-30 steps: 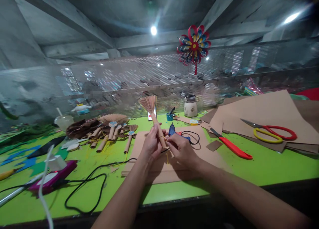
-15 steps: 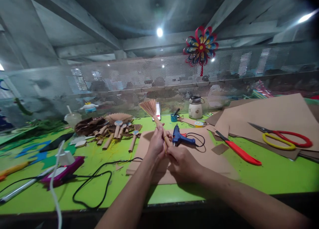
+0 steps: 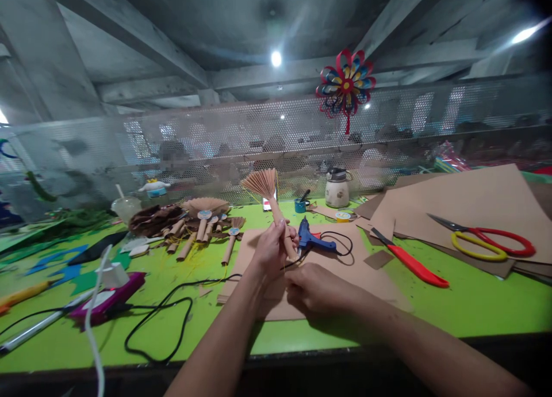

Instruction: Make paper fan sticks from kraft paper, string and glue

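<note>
- Holding a pleated, light-brown paper fan with a slim rolled-paper handle (image 3: 276, 210), the left hand (image 3: 272, 247) sat curled around the tube at the centre of the frame, fingers wrapped over it.
- The fan leaned up and to the left, its spread pleats at the top, above a stack of flat brown paper sheets (image 3: 353, 264) on the bright green tabletop (image 3: 474, 305).
- The right hand (image 3: 314, 290) was bunched closed near the tube's lower end; its fingertips were hidden, so whether it pinched anything could not be told.
- Being paper, the piece seemed very light and dry, unlikely to slip.
- The rolled handle looked fairly stiff, though a hard squeeze would probably flatten it.
- The pleats appeared the fragile part, likely to crease or bend if pressed.
- The best hold was probably the middle of the tube, clear of the folds, with light finger pressure.
- Just right of it lay a blue plastic glue gun (image 3: 317, 243).
</note>
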Demonstrator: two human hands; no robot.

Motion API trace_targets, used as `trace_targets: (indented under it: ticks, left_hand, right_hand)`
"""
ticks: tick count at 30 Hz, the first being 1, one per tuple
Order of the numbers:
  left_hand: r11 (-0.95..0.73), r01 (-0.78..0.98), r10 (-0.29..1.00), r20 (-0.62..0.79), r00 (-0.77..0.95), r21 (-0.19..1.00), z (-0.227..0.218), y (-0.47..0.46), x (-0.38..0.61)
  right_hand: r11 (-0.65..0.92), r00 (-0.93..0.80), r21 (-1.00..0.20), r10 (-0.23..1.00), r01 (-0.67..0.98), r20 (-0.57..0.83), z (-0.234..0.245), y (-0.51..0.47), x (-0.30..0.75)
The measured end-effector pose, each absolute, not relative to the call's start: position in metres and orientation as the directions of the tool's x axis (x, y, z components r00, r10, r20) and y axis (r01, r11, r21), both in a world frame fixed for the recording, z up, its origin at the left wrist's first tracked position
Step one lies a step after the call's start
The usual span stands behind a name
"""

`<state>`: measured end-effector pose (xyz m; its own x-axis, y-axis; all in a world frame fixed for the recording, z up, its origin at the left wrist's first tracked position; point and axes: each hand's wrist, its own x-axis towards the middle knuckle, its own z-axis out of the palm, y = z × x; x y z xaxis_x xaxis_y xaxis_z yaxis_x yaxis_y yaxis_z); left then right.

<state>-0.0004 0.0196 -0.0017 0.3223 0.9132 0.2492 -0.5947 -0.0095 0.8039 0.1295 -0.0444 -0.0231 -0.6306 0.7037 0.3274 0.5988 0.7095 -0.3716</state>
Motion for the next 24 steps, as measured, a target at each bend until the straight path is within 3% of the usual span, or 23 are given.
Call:
trace_targets:
  ticks: [8,14,19,22,24]
  left_hand:
    - [0.034,-0.651,0.955,0.168,0.245,0.758,0.011,0.022,-0.013]
    - [-0.019,-0.72,0.967,0.195,0.162,0.693,0.016,0.027,-0.023]
    - [-0.1,-0.813,0.986,0.167,-0.004,0.573,0.023,0.036,-0.038]
    - [-0.13,-0.833,0.985,0.167,-0.046,0.537,0.025,0.037,-0.042]
    - [-0.108,-0.818,0.983,0.185,-0.002,0.565,0.025,0.035,-0.039]
  right_hand:
    - [0.693,-0.63,-0.411,0.716,0.592,0.3,-0.016,-0.045,0.141]
    - [0.583,-0.68,-0.468,0.731,0.664,-0.054,-0.001,-0.025,0.167]
    - [0.569,-0.719,-0.533,0.686,0.626,-0.112,0.014,-0.02,0.187]
    - [0.539,-0.733,-0.645,0.678,0.541,-0.047,0.022,-0.02,0.194]
    - [0.547,-0.645,-0.682,0.751,0.486,0.143,0.023,-0.019,0.192]
